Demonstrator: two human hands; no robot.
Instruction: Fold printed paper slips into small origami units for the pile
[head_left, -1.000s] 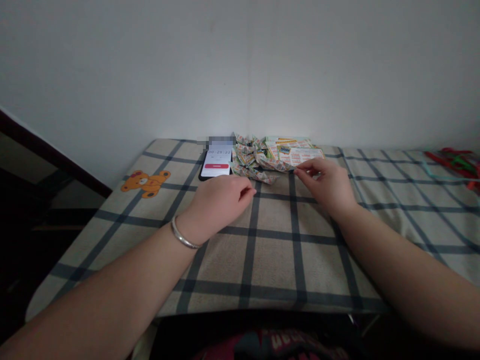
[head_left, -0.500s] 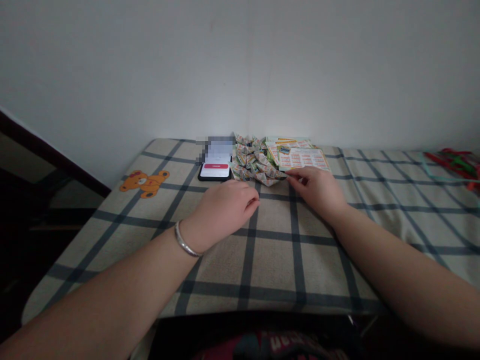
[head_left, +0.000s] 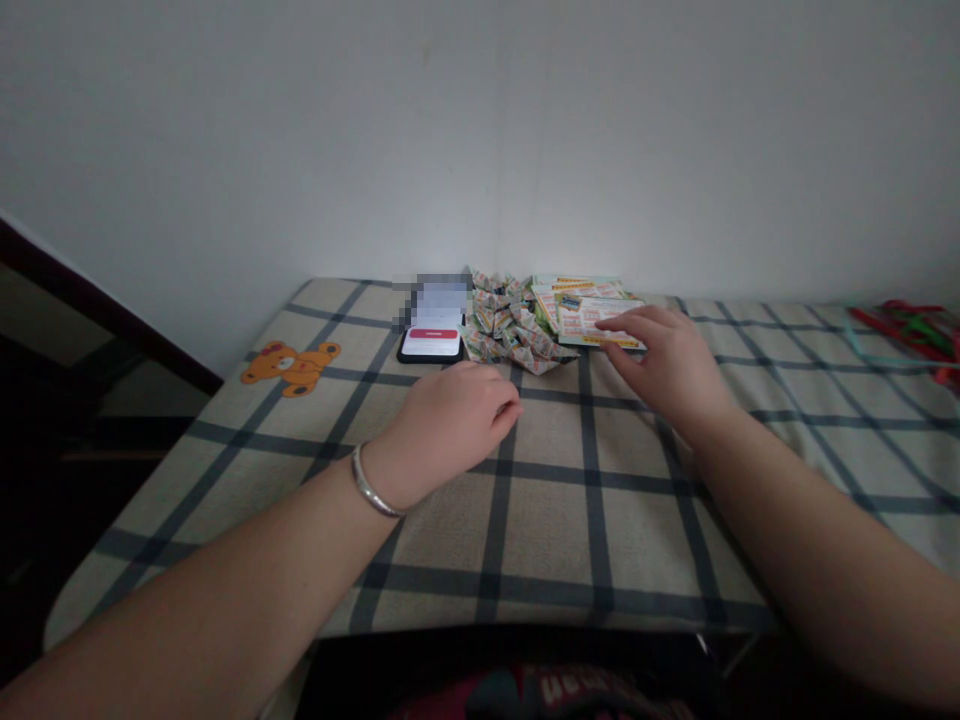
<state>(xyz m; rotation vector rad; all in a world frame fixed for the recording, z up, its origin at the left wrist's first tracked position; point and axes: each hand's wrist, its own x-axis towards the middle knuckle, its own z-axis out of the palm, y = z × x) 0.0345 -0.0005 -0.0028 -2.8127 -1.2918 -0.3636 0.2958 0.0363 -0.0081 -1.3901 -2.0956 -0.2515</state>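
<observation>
My right hand (head_left: 667, 365) is over the right side of several flat printed paper sheets (head_left: 589, 318), its thumb and fingers apart and nothing held. Whether its fingertips touch the top sheet I cannot tell. Left of the sheets lies a heap of small folded paper pieces (head_left: 517, 325) with similar print. My left hand (head_left: 465, 420) rests on the checked tablecloth in front of the phone and the heap, with its fingers curled closed. I see nothing between them. A silver bangle (head_left: 370, 483) circles the left wrist.
A smartphone (head_left: 431, 340) with a lit screen, its upper part pixelated, lies left of the folded pieces. A bear picture (head_left: 291, 368) is on the checked tablecloth (head_left: 420, 570) at left. Red and green items (head_left: 911, 325) lie at the far right. A pale wall (head_left: 480, 140) stands behind.
My right hand has moved right, away from the front of the folded pieces to over the sheets, and its pinched fingers have opened. My left hand has stayed in place.
</observation>
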